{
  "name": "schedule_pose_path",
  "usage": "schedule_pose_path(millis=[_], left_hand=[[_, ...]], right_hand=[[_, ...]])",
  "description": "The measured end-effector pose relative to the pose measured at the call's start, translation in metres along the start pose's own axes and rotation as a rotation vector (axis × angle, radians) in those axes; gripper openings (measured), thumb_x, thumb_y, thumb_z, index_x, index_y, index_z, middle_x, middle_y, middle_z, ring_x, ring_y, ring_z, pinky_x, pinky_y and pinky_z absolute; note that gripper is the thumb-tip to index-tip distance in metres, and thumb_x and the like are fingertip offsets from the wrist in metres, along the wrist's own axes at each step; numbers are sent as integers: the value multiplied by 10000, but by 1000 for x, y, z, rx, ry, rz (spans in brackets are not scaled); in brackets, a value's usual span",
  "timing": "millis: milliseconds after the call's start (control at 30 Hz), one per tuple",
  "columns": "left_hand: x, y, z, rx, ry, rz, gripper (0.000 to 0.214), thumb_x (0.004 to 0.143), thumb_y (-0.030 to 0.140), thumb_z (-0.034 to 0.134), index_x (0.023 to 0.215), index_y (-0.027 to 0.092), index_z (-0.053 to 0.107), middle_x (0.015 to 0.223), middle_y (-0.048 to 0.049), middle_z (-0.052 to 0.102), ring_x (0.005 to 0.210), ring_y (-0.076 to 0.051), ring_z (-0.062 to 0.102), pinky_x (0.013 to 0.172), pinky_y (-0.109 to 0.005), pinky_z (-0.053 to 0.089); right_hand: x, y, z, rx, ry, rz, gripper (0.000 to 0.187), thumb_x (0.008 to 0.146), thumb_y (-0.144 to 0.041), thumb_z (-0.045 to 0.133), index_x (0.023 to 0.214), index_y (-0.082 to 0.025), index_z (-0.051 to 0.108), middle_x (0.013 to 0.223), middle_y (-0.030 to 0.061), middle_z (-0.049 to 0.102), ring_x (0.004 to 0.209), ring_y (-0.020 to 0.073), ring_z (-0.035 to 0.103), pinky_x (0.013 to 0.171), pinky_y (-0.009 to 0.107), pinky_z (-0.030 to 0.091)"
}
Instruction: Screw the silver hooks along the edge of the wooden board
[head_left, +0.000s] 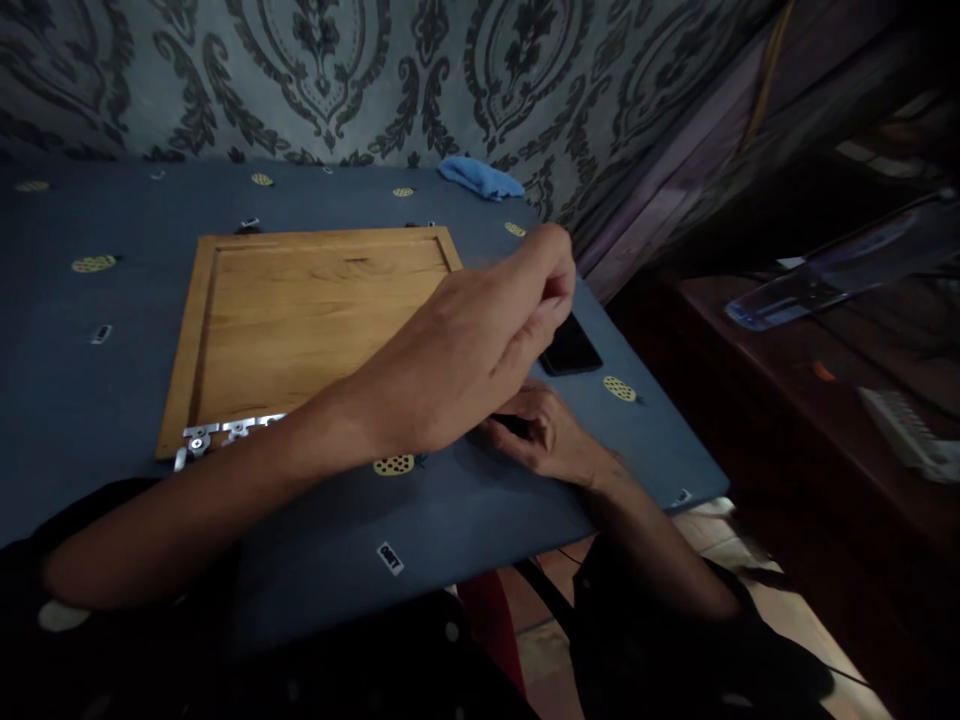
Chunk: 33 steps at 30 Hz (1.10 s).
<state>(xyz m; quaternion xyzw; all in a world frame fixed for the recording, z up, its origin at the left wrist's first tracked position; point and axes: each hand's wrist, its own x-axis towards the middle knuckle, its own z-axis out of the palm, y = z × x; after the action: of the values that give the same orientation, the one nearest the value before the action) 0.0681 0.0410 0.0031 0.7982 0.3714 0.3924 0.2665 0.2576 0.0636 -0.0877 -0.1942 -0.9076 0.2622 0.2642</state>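
Observation:
My left hand is raised over the table, its fingers curled together; whatever they hold, if anything, is hidden. Below it, my right hand rests close to the tabletop with bent fingers, and a dark patch between them cannot be made out. A wooden panel with a raised frame lies flat to the left, partly covered by my left hand and forearm. Along its near left edge sit shiny metal fittings with screws. A black phone lies just beyond my hands.
The blue table has a pineapple-print cover, and its right edge runs beside the phone. A blue cloth lies at the back against a patterned wall. A dark red-brown surface with several items stands to the right.

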Motion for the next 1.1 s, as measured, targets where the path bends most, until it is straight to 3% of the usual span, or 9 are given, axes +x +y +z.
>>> schedule_pose_path(millis=[100,233,367,533,733,867,1000,1100], left_hand=[[-1,0,12,-231,68,-57,192,1023,201,472,832,223,468,804,24,548,734,-119,556,677,-243,474],[1,-4,28,-472,148,-48,381,1005,440,548,708,218,459,628,45,386,548,-94,425,533,-236,423],[8,-9,37,-534,229,-37,515,976,594,523,622,227,451,520,46,312,492,-107,384,488,-262,378],[11,-10,42,-485,297,-9,536,995,578,491,588,231,462,494,33,367,535,-135,482,540,-291,415],[10,-13,45,-463,294,59,519,1040,494,445,601,217,452,488,53,338,457,-87,371,494,-267,354],[14,-10,37,-504,262,27,461,1024,398,533,609,209,466,529,54,370,482,-74,371,484,-248,360],[15,11,8,-543,404,-41,452,1038,119,437,596,202,479,556,51,366,458,-56,353,442,-257,335],[12,22,-11,-573,504,25,513,1081,347,396,601,200,504,617,29,440,422,-41,329,381,-290,266]], right_hand=[[0,0,1,8,18,3,227,932,-171,523,993,-211,738,1052,70,780,1169,232,675,1084,474,499],[1,-1,2,34,49,-1,196,929,-183,528,874,-226,711,902,49,759,1116,241,682,1066,487,515],[2,-2,1,16,34,-2,214,937,-200,520,800,-228,681,848,55,738,1102,244,674,1060,493,515],[2,-2,1,20,14,38,247,951,-238,500,766,-248,663,767,43,710,1071,243,672,1037,466,530],[0,-1,1,32,18,33,220,933,-204,529,785,-252,683,813,46,733,1191,253,644,1081,469,499],[1,1,2,33,21,3,209,918,-146,536,901,-222,730,906,52,767,1181,240,660,1067,481,509],[1,4,2,52,-2,-28,275,929,-135,526,1103,-181,734,1185,109,755,1172,223,668,1026,479,532],[0,5,2,70,-1,-16,280,930,-140,538,1132,-164,732,1248,128,734,1194,229,654,1022,493,530]])
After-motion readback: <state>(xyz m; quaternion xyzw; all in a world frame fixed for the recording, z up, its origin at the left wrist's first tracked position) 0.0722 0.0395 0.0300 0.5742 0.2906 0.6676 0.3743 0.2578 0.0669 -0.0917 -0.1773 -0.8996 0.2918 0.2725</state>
